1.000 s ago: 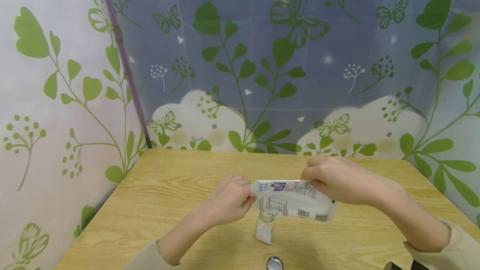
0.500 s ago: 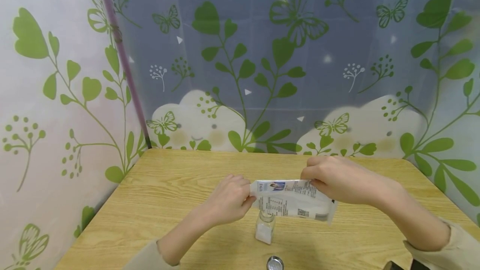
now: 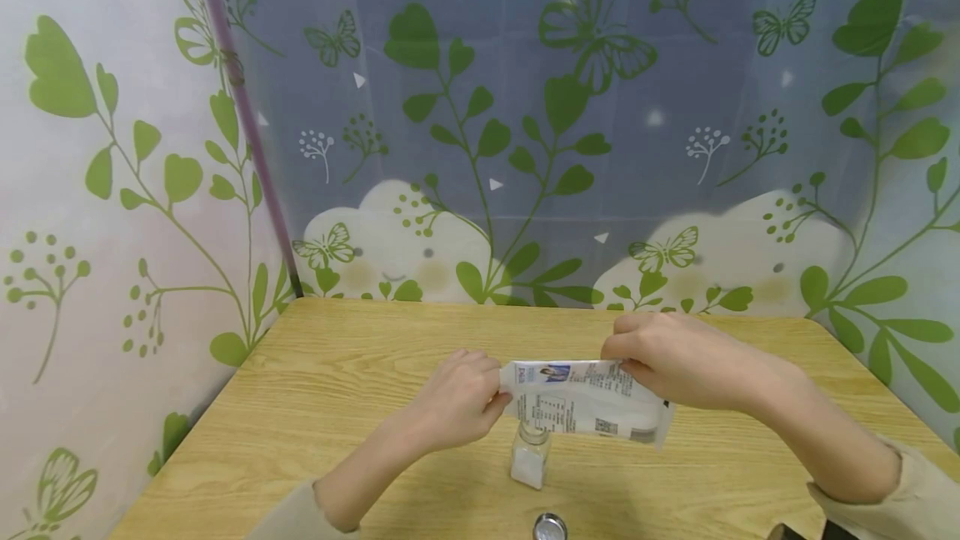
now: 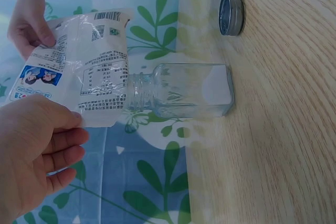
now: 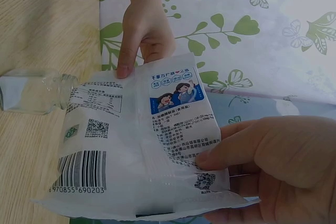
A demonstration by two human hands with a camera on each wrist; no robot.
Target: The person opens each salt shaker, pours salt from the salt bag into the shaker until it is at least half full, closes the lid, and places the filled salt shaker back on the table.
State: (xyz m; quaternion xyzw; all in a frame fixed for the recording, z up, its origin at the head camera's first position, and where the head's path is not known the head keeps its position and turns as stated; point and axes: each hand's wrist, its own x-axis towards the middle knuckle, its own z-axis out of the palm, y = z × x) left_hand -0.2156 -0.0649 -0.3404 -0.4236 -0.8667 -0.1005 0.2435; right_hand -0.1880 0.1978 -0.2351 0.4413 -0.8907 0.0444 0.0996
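Both hands hold a white printed plastic bag (image 3: 585,398) sideways above the table. The left hand (image 3: 461,398) pinches its left end between thumb and fingers; the right hand (image 3: 690,361) grips its upper edge toward the right. Under the bag's left part stands an uncapped square glass jar (image 3: 529,458), with white contents in its bottom. In the left wrist view the bag (image 4: 100,77) lies right at the mouth of the jar (image 4: 191,90); whether they touch I cannot tell. The right wrist view shows the right thumb pressed on the bag (image 5: 121,145).
A round metal lid (image 3: 550,527) lies on the wooden table (image 3: 375,340) nearer the body than the jar. A dark object (image 3: 834,530) is cut off at the lower right edge. Behind and beside the table hang patterned curtains (image 3: 465,148) with leaves and butterflies.
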